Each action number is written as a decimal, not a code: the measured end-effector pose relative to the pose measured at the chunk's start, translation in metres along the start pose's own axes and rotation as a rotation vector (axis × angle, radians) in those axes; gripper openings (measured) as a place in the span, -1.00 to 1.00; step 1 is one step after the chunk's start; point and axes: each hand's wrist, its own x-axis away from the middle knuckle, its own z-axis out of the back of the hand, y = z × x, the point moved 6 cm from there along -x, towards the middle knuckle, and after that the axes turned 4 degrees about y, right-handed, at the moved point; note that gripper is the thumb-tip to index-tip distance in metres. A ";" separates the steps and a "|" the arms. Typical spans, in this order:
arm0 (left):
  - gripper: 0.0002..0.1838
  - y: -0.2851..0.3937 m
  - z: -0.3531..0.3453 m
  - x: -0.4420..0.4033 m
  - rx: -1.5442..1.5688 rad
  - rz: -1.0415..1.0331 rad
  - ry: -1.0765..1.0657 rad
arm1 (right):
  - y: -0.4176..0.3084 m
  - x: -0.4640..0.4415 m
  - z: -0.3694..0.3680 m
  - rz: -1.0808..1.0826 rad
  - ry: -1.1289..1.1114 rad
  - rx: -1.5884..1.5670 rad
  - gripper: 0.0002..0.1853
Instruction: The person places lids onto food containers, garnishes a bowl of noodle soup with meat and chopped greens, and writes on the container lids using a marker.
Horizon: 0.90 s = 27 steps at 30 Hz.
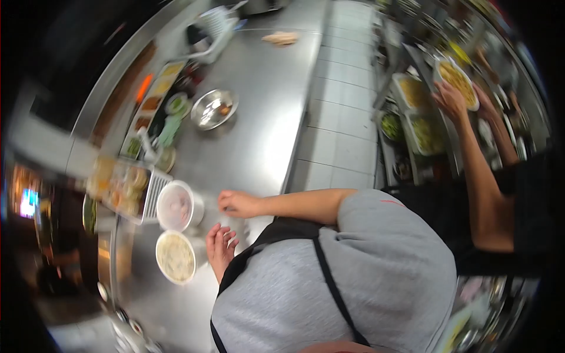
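My right hand (238, 203) is over the steel counter, with its fingers curled together; what they hold, if anything, is too blurred to make out. Below it in the view, my left hand (220, 246) is held in the air, fingers apart and slightly bent, with nothing visible in it. Close to both hands stands a white tub (175, 206) with something pinkish inside. Beside that is a second white tub (175, 257), filled with a pale, creamy food. Neither hand clearly touches a tub.
A steel bowl (215, 109) sits on the counter (265, 88), near a row of ingredient trays (152, 103). Farther along are a white basket (220, 32) and a pale item (281, 38). At right, a co-worker's hands hold a dish of yellow food (456, 82) by shelves of food containers (415, 93).
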 end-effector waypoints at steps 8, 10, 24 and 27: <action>-0.67 -0.011 0.022 0.023 0.127 -0.081 0.248 | -0.023 0.002 -0.015 0.219 -0.153 0.174 -0.87; -0.69 -0.018 0.025 0.028 0.140 -0.082 0.252 | -0.035 0.008 -0.030 0.317 -0.294 0.119 -0.86; -0.70 0.047 0.043 0.109 -1.155 -0.815 1.230 | -0.076 -0.110 -0.017 0.483 -0.047 0.130 -0.73; -0.74 0.041 0.048 0.078 -1.333 -0.809 1.111 | -0.016 -0.134 -0.039 0.390 -0.266 0.300 -0.64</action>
